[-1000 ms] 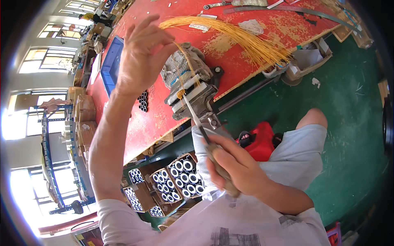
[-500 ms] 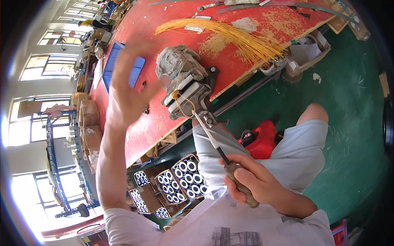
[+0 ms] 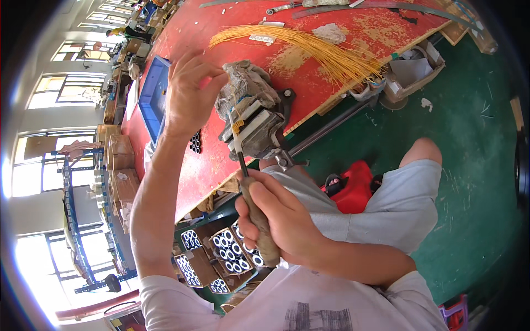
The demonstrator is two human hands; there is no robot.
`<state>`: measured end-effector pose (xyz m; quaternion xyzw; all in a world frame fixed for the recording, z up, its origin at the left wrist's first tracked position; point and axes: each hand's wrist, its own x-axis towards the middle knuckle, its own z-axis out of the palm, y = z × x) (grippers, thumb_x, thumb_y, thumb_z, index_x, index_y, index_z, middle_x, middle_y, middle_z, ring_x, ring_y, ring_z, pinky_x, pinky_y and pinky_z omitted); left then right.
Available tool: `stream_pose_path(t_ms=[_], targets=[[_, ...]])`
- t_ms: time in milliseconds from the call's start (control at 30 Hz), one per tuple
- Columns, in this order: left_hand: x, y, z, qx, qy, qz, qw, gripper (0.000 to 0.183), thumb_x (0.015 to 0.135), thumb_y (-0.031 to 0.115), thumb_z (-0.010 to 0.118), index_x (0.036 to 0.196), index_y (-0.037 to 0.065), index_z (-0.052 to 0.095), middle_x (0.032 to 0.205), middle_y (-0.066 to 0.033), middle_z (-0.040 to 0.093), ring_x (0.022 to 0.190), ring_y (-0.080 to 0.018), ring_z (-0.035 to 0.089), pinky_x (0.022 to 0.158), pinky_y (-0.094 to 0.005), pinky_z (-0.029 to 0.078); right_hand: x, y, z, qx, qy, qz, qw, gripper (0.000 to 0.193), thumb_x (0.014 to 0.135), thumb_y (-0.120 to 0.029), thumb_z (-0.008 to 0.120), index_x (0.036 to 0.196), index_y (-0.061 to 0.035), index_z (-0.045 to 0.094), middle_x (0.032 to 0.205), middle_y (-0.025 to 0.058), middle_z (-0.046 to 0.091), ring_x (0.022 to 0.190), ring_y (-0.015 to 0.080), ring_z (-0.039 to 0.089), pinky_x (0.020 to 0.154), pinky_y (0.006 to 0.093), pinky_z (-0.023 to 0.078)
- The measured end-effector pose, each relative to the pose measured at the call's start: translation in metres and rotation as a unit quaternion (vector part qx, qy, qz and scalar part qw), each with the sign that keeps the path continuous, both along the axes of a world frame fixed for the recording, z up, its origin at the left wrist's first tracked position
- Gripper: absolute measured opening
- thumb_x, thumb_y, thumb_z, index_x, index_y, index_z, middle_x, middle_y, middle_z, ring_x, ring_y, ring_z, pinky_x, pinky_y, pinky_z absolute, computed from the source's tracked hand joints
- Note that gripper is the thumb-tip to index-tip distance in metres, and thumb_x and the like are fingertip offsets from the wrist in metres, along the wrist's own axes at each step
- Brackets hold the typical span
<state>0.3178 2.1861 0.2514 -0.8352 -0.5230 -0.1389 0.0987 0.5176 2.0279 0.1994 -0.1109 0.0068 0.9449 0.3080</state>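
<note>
My right hand (image 3: pixel 281 220) is wrapped round the worn brown handle of a long hand tool (image 3: pixel 259 226) with a thin dark shaft and a pale tip. The shaft crosses the near side of a bench vise (image 3: pixel 259 132), and the tip lies beside a small yellow wire coil (image 3: pixel 238 126) at the jaws. Beyond the coil, my left hand (image 3: pixel 190 91) is raised with thumb and forefinger pinched together. What those fingers hold, if anything, is too small to make out. Grey wrapping (image 3: pixel 243 85) covers the back of the vise.
A blue tray (image 3: pixel 153 91) and small dark rings (image 3: pixel 195 142) are on the red bench (image 3: pixel 187 179). A bundle of yellow wires (image 3: pixel 309 47) lies across its far part. Boxes of white-rimmed round parts (image 3: pixel 229 251) stand below. A carton (image 3: pixel 414 71) is beside the bench edge.
My right hand has moved left and up, bringing the tool tip to the coil. The blurred, spread fingers of my left hand are now pinched. The wire loop near the tip no longer shows.
</note>
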Motion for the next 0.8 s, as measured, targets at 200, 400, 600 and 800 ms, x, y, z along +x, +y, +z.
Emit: stream_pose_path(t_ms=[200, 400, 600, 800], targets=[[-0.024, -0.005, -0.017, -0.003, -0.066, 0.048, 0.997, 0.011, 0.082, 0.016, 0.074, 0.085, 0.006, 0.073, 0.092, -0.0083, 0.070, 0.117, -0.0330, 0.058, 0.102, -0.0432, 0.039, 0.027, -0.037, -0.004, 0.075, -0.009, 0.018, 0.997, 0.039, 0.106, -0.023, 0.041, 0.138, -0.0020, 0.035, 0.084, 0.0059, 0.052, 0.056, 0.0111, 0.050, 0.051, 0.0288, 0.046], [-0.022, -0.003, -0.023, -0.031, -0.112, 0.095, 0.989, 0.012, 0.081, 0.015, 0.074, 0.087, 0.004, 0.074, 0.092, -0.0121, 0.069, 0.113, -0.0339, 0.061, 0.097, -0.0410, 0.045, 0.011, -0.023, -0.010, 0.027, -0.006, -0.001, 1.000, 0.036, 0.106, -0.026, 0.044, 0.138, -0.0095, 0.039, 0.090, 0.0050, 0.053, 0.061, 0.0121, 0.051, 0.053, 0.0310, 0.045], [-0.023, -0.012, -0.033, -0.029, -0.143, 0.122, 0.982, 0.014, 0.082, 0.016, 0.073, 0.088, 0.004, 0.075, 0.098, -0.0152, 0.071, 0.111, -0.0312, 0.063, 0.095, -0.0375, 0.047, -0.013, -0.006, -0.021, 0.048, 0.008, -0.056, 0.997, 0.035, 0.105, -0.029, 0.047, 0.135, -0.0115, 0.042, 0.087, 0.0036, 0.053, 0.059, 0.0114, 0.050, 0.052, 0.0287, 0.044], [-0.018, -0.023, -0.013, -0.117, -0.202, 0.195, 0.953, 0.024, 0.082, 0.016, 0.075, 0.103, 0.005, 0.073, 0.106, -0.0129, 0.070, 0.112, -0.0238, 0.063, 0.095, -0.0338, 0.047, 0.061, -0.032, -0.044, 0.045, 0.047, 0.075, 0.995, 0.040, 0.105, -0.031, 0.047, 0.138, -0.0113, 0.040, 0.086, 0.0039, 0.050, 0.055, 0.0105, 0.047, 0.048, 0.0286, 0.043]])
